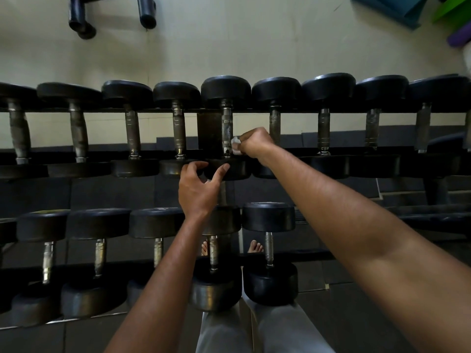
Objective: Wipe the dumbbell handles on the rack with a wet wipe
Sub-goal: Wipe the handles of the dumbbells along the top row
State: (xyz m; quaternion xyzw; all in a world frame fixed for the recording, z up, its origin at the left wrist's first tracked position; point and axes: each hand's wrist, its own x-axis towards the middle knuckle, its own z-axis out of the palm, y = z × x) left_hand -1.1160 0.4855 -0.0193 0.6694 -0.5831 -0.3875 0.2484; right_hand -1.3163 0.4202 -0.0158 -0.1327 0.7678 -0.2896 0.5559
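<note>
Head view — no legible writing

I can read no text, number, brand or sign anywhere in my view. The dark end caps of the dumbbells (225,89) on the upper row of the rack (102,111) show only glare, with no weight figures I can make out. One cap on the lower row, at the far left (43,212), carries a pale yellowish patch that may be a label, but it is too blurred and foreshortened for me to read anything on it. The metal handles (226,128) show knurling and rings only, no stamped marks I can tell.
</note>
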